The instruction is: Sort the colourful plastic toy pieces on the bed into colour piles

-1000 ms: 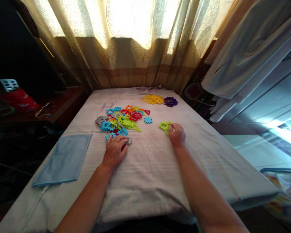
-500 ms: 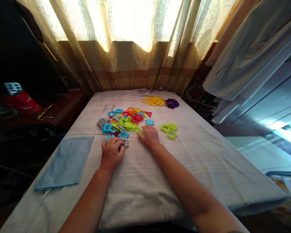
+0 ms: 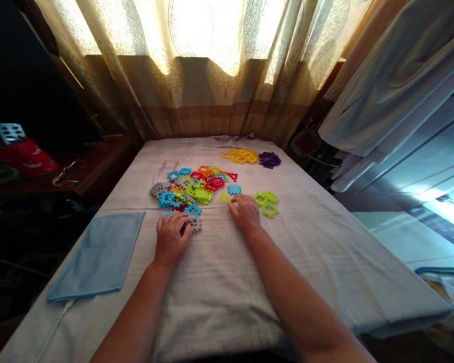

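Note:
A heap of colourful plastic interlocking pieces point(image 3: 199, 192) lies at the middle of the bed-like surface. At its near edge, my left hand point(image 3: 173, 234) is curled, thumb and fingertips at a grey interlocking piece point(image 3: 196, 224); something red shows partly under the fingers. My right hand point(image 3: 245, 212) is right of the heap, its fingertips closed on the corner of a light green triangular piece point(image 3: 224, 196). Just beyond it lies a flat blue square piece point(image 3: 234, 189). To the right of this hand is a group of light green pieces point(image 3: 267, 203).
Yellow pieces point(image 3: 241, 156) and purple pieces point(image 3: 270, 160) are grouped at the far side. A light blue cloth-like pad point(image 3: 98, 254) with a white cord lies on the left. Curtains point(image 3: 212, 96) hang behind, and white garments point(image 3: 382, 85) hang on the right.
My right hand has shifted right, drawing the light green triangular piece away from the heap. My left hand stays at the heap's near edge. The view has tilted slightly.

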Available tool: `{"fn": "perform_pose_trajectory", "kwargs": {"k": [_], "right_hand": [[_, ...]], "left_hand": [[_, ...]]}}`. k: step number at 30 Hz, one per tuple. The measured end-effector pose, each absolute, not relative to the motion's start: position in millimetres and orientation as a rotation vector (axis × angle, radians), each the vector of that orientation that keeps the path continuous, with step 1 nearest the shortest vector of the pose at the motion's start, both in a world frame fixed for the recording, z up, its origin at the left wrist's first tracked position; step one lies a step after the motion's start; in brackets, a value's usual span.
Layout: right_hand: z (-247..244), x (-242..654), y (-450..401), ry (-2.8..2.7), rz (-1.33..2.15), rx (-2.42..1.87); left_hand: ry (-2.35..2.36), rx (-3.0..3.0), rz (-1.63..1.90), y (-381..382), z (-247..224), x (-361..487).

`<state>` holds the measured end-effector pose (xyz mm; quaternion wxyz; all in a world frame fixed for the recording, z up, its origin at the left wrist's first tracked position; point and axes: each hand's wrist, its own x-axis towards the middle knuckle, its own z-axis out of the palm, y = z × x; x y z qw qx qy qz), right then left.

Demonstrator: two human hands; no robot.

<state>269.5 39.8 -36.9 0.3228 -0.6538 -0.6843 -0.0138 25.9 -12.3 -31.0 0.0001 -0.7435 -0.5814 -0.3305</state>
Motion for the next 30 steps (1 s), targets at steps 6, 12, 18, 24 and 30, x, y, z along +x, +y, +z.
{"fn": "perform_pose_trajectory", "kwargs": {"k": [6, 12, 18, 24, 30], "right_hand": [[-25, 326, 39, -1.476, -0.171, -1.941], [-29, 353, 36, -1.265, -0.103, -2.22], [-29, 340, 36, -1.341, -0.165, -2.098], [-27, 284, 45, -1.804, -0.115, -1.713], [-19, 233, 75, -2.138, -0.039, -1.55]], "left_hand": [[-1.819, -2.344, -1.038, -12, -33, 25], [-1.778, -2.346, -1.079, -11, -35, 25], [-1.771, -2.34, -1.095, -9, -37, 25], [-1.759, -2.342, -1.112, -8, -40, 22], [-1.806, -2.372, -1.096, -6, -43, 19]]}}
